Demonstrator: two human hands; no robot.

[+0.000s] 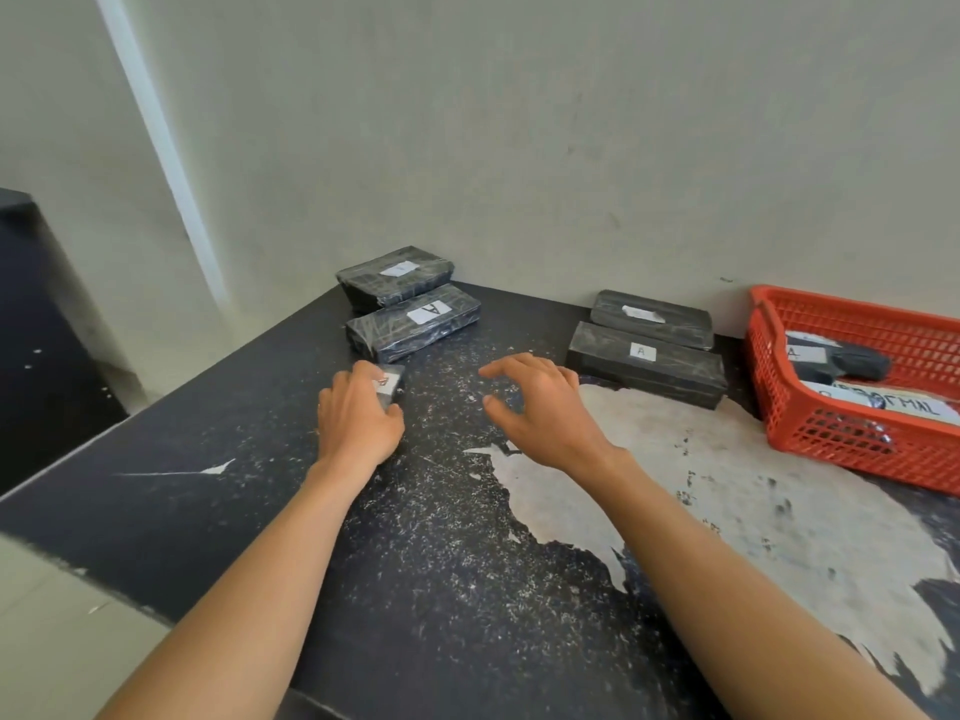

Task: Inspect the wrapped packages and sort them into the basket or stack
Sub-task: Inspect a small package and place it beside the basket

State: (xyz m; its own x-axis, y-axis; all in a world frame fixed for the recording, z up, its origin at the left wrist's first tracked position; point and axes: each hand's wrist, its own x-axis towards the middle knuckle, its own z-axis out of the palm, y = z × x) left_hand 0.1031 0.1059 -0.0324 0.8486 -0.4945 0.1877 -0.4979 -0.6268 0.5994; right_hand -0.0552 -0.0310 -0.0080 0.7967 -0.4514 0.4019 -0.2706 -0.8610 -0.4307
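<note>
Package [390,387] small, dark, plastic-wrapped, white label; left grip [358,415] curled round it; right grip [543,407] spread.

The left hand [358,418] and the right hand [545,407] are both bare, the skin showing from fingertips to wrist. The left forearm [249,579] and the right forearm [727,574] are bare too, slim and smooth, and look broader toward the bottom edge of the view. Knuckles and faint tendon lines mark the back of each hand; the nails are too small to make out.
</note>
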